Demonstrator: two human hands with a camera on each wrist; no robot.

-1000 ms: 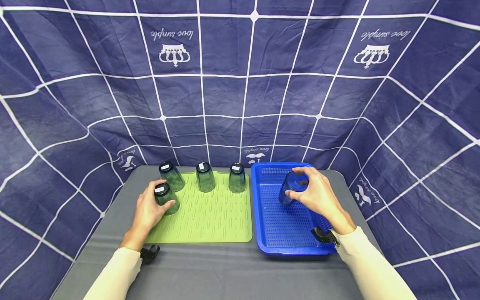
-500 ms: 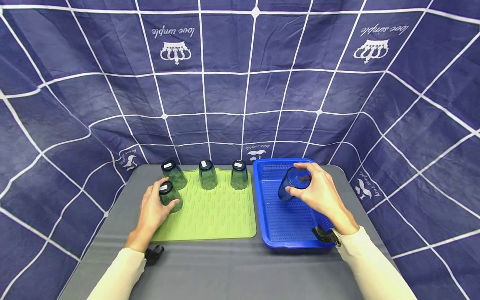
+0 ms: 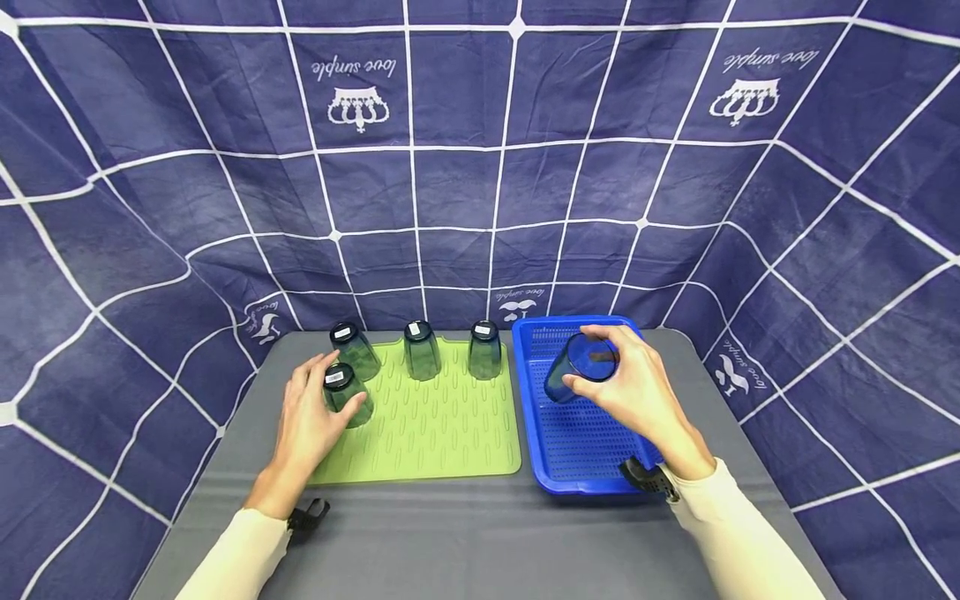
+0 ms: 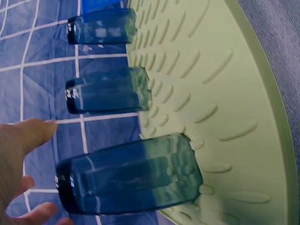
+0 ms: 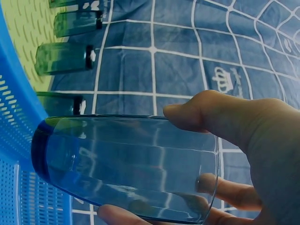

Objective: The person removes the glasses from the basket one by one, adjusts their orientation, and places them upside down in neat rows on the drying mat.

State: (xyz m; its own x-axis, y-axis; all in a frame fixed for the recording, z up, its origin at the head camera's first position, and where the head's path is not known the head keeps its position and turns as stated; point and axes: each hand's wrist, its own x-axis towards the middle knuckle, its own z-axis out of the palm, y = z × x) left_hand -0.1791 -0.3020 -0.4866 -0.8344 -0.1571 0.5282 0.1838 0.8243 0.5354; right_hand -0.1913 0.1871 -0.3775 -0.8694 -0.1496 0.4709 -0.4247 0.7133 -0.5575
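Observation:
In the head view my left hand (image 3: 311,417) is spread around a greenish-blue drinking glass (image 3: 347,396). That glass stands upside down at the left of a green ridged mat (image 3: 427,433). The left wrist view shows the thumb (image 4: 40,131) apart from the same glass (image 4: 131,173); the fingertips are close to its base. My right hand (image 3: 637,383) grips a blue-tinted glass (image 3: 562,379) near its rim, thumb on one side and fingers on the other. This glass (image 5: 126,164) is tilted, mouth toward the palm, over the blue plastic basket (image 3: 525,417).
Three more upturned glasses line the mat's back edge: left (image 3: 356,354), middle (image 3: 422,354) and right (image 3: 485,354). The basket stands right of the mat on the grey table (image 3: 420,533). A blue checked cloth (image 3: 450,192) hangs behind and at both sides.
My right hand has tilted the blue glass further, its base now pointing more to the left. The left hand's thumb and fingers have spread slightly around its glass, which stays on the mat.

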